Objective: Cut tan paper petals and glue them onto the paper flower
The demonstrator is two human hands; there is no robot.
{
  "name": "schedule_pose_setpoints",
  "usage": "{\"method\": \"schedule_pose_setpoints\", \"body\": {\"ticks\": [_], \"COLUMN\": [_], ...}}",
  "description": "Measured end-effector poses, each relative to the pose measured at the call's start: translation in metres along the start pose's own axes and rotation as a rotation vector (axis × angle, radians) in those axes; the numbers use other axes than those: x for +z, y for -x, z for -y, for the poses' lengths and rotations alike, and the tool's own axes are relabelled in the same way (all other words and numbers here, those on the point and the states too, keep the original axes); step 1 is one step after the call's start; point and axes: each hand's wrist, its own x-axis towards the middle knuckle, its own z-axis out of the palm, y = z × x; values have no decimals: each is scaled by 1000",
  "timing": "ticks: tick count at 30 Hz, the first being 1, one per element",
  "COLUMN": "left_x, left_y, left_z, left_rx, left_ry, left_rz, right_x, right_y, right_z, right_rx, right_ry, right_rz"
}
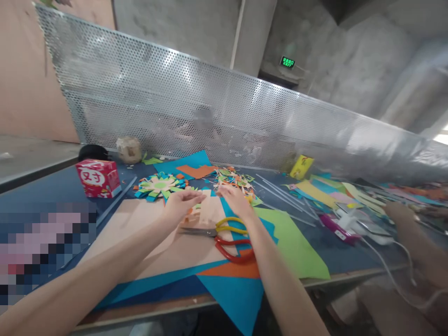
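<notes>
A small piece of peach paper [209, 210] is held up between my two hands, above the larger peach sheet. My left hand [180, 205] is closed in a pinch at its left edge. On the other side my right hand [236, 200] has its fingers curled together at the paper's upper right. Scissors [213, 232] with one yellow and one red handle lie below the hands, partly behind my right forearm. Beyond my left hand sits a layered paper flower [159, 185] in green, peach and blue.
Coloured paper scraps [234, 179] are heaped behind the hands. A red box [98, 178] stands left, a yellow box [301, 167] at the back. Green sheets [294, 242], thin clear sticks [280, 191] and a cabled purple-white device [339, 228] lie right. Another person's arm [409, 238] reaches in.
</notes>
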Motion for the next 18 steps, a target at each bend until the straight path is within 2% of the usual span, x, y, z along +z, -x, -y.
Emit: {"method": "schedule_pose_setpoints", "body": {"ticks": [2, 4, 11, 13, 15, 17, 18], "left_x": [4, 7, 13, 6, -6, -19, -24], "left_y": [0, -1, -8, -17, -27, -35, -37], "left_z": [-1, 0, 6, 7, 9, 14, 18], "left_rx": [6, 26, 80, 132, 204, 256, 274], "left_ry": [38, 70, 11, -122, -401, -739, -830], "left_rz": [-6, -8, -6, 49, 112, 6, -46], "right_x": [9, 16, 17, 14, 11, 9, 9], "right_y": [1, 2, -2, -4, -6, -7, -8], "right_z": [8, 12, 5, 2, -1, -5, -7], "right_rx": [-77, -111, -71, -39, 0, 40, 58], "right_ry": [-129, -226, -390, -401, -412, -425, -430], "right_rz": [87, 113, 84, 47, 10, -8, -11]}}
